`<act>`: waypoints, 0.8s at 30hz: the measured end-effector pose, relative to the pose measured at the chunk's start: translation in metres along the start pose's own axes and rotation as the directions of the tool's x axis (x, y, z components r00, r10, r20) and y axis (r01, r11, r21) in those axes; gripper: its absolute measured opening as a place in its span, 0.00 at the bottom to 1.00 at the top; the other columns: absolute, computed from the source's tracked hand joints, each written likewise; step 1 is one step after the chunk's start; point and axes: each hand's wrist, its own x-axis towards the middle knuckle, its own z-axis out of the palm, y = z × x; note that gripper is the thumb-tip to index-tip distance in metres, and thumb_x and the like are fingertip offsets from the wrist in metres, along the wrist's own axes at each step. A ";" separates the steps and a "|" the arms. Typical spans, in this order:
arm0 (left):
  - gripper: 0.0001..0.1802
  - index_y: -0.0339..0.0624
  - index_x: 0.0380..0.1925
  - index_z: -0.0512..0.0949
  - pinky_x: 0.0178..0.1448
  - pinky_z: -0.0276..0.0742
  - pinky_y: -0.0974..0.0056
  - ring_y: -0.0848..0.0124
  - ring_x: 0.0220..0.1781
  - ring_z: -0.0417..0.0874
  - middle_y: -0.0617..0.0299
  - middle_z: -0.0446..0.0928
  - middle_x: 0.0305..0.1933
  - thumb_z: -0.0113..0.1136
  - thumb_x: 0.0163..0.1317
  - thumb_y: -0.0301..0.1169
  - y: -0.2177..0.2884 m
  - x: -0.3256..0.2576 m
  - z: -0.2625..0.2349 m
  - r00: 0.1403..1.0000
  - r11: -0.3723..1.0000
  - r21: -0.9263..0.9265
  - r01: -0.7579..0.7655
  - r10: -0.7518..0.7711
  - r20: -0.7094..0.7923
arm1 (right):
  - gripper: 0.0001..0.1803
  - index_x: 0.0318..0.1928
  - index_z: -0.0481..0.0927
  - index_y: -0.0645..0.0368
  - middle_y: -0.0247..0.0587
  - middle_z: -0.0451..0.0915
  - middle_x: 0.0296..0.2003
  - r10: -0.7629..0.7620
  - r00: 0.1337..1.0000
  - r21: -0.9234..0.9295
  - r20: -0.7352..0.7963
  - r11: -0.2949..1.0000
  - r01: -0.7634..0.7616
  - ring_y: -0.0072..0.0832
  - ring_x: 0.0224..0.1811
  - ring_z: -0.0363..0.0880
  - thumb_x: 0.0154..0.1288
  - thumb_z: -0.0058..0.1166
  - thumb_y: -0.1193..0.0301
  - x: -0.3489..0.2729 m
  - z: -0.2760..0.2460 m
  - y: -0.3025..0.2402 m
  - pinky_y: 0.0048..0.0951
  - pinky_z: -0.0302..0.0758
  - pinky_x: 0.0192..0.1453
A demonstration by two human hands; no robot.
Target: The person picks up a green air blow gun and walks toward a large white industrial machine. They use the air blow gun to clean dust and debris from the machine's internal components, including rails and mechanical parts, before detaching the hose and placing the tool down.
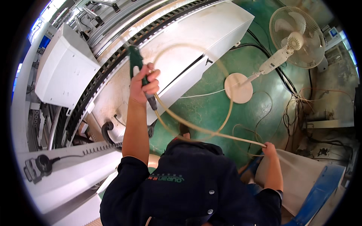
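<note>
My left hand (142, 83) is raised and shut around a green air blow gun (136, 62), whose nozzle points up toward the dusty machine bed (120, 88). A pale translucent hose (196, 129) loops from the gun's base across the green floor to my right hand (269, 149). My right hand grips that hose low at my right side, beside a white sack (301, 177). My dark jacket fills the lower middle of the view.
A white machine housing (211, 34) and a black cable chain (113, 64) run diagonally ahead. A white control box (64, 71) stands at left. A pedestal fan (296, 37) stands on the green floor at right, with tangled cables (298, 109) beside it. A blue board (320, 192) leans at lower right.
</note>
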 end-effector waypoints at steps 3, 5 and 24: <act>0.11 0.42 0.45 0.70 0.17 0.60 0.74 0.83 0.13 0.60 0.66 0.65 0.28 0.45 0.74 0.38 -0.009 0.044 0.000 0.960 0.960 0.038 0.278 -0.276 -0.056 | 0.12 0.39 0.83 0.58 0.52 0.83 0.39 0.164 0.981 -0.327 0.101 0.937 -0.123 0.50 0.41 0.82 0.60 0.52 0.67 0.068 -0.071 -0.030 0.48 0.79 0.47; 0.10 0.41 0.44 0.71 0.18 0.60 0.74 0.82 0.13 0.61 0.65 0.67 0.27 0.48 0.73 0.36 -0.032 0.074 0.008 0.886 0.880 0.114 0.461 -0.451 -0.107 | 0.12 0.40 0.79 0.59 0.54 0.82 0.39 -0.036 0.994 -0.285 -0.099 0.959 0.006 0.51 0.44 0.81 0.60 0.50 0.67 0.125 -0.107 -0.058 0.49 0.78 0.46; 0.14 0.41 0.50 0.70 0.30 0.69 0.70 0.78 0.25 0.73 0.61 0.73 0.44 0.55 0.70 0.36 -0.115 0.205 0.040 0.958 0.410 0.866 0.286 -0.095 -0.271 | 0.28 0.51 0.77 0.68 0.38 0.80 0.32 -0.659 0.744 0.855 -0.111 0.318 0.409 0.25 0.32 0.80 0.73 0.47 0.51 0.177 -0.337 -0.292 0.25 0.76 0.39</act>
